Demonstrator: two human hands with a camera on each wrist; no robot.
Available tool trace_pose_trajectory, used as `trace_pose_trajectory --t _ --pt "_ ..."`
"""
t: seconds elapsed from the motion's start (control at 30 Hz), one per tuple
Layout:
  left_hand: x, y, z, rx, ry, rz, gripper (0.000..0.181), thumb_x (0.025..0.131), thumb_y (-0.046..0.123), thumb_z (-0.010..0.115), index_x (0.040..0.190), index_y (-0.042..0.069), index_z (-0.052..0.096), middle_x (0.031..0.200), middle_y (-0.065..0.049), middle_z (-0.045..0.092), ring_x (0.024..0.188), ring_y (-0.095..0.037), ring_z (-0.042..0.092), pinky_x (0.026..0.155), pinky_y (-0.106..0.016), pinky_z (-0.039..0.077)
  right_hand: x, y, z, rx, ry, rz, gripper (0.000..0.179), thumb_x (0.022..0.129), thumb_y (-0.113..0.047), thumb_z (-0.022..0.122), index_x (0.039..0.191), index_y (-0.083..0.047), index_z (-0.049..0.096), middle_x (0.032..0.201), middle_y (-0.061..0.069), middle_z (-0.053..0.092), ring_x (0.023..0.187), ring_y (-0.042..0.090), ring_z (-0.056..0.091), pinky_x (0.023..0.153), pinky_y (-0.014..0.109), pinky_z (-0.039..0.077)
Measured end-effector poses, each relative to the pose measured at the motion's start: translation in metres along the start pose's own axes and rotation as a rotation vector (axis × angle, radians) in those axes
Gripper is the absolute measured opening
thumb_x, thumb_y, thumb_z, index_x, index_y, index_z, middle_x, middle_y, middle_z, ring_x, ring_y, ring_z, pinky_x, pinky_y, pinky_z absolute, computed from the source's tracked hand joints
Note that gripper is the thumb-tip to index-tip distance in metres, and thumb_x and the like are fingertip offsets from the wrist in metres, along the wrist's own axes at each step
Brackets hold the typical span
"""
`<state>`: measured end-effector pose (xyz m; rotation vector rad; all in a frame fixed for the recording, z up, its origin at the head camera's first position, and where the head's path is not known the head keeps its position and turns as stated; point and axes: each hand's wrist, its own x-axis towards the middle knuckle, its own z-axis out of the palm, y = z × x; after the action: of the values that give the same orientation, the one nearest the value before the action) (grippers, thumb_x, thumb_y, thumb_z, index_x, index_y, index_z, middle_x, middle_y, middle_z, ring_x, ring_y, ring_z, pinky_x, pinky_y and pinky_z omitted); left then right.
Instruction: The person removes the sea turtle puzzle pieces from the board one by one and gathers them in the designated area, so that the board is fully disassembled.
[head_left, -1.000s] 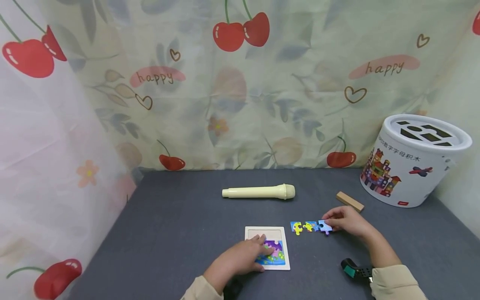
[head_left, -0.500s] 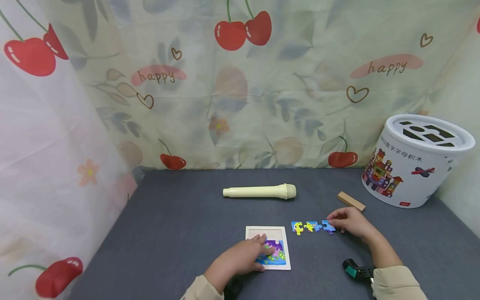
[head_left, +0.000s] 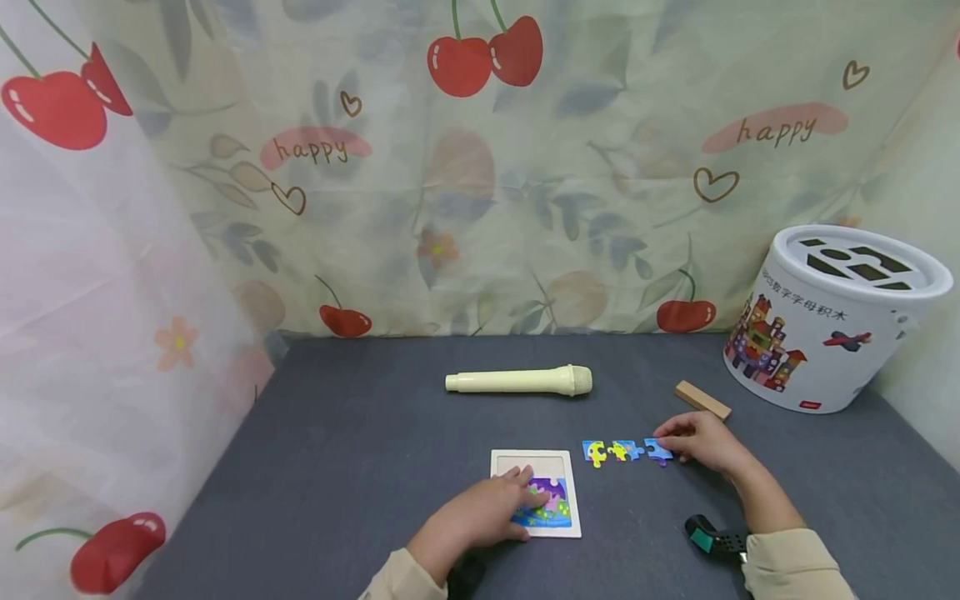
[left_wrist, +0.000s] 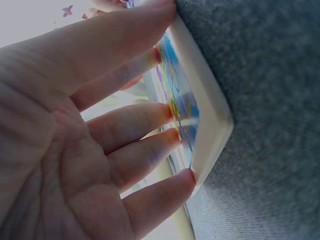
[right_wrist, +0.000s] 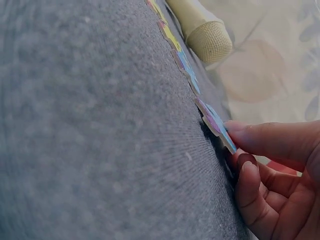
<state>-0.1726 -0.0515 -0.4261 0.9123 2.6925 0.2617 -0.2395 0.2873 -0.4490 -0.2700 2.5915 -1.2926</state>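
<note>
My left hand [head_left: 483, 512] lies over a small puzzle tray [head_left: 575, 504] with a pale rim. Its straight, spread fingers press on the purple, pink and blue puzzle pieces [head_left: 557, 517] inside; the thumb touches the rim. The tray's upper part shows a bare base. To the right of the tray, my right hand [head_left: 705, 442] pinches a blue jigsaw piece [head_left: 657, 450] between thumb and fingers. In the right wrist view this piece [right_wrist: 214, 120] looks slightly tilted off the table. Two yellow-and-blue jigsaw pieces, a left one [head_left: 588, 449] and a middle one [head_left: 628, 451], lie beside it in a row.
A cream toy microphone [head_left: 517, 382] lies behind the tray. Beyond my right hand are a wooden block [head_left: 702, 401] and a white bucket [head_left: 832, 333] with shaped holes in its lid. A printed curtain [head_left: 465, 208] hangs along the table's back edge.
My right hand has shifted slightly right with the blue jigsaw piece, opening a small gap from the middle piece. My left hand has stayed on the tray.
</note>
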Motion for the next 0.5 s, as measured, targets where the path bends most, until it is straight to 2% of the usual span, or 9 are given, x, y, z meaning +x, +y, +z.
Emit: trace_pose_trajectory --t 0.3,0.5 --pt "-0.0001 -0.0002 -0.0003 0.006 0.001 0.011 0.050 0.080 0.027 0.072 0.128 0.030 0.058 0.144 -0.009 0.044 0.135 -0.025 0.040 0.104 -0.038 0.040 0.0003 -0.0021 0.0011 -0.017 0.006 -0.014 0.027 0.086 -0.014 0.066 0.101 0.007 0.065 0.086 0.009 0.062 0.065 0.007 0.052 0.058 0.024 0.050" --pt "-0.0010 0.0005 -0.0010 0.005 0.003 0.011 0.050 0.080 0.026 0.072 0.128 0.030 0.058 0.144 -0.009 0.044 0.134 -0.025 0.040 0.104 -0.038 0.040 -0.0007 0.0039 -0.0043 -0.058 -0.074 -0.119 0.036 0.081 -0.016 0.072 0.107 0.007 0.062 0.084 0.008 0.056 0.065 0.003 0.050 0.058 0.021 0.045"
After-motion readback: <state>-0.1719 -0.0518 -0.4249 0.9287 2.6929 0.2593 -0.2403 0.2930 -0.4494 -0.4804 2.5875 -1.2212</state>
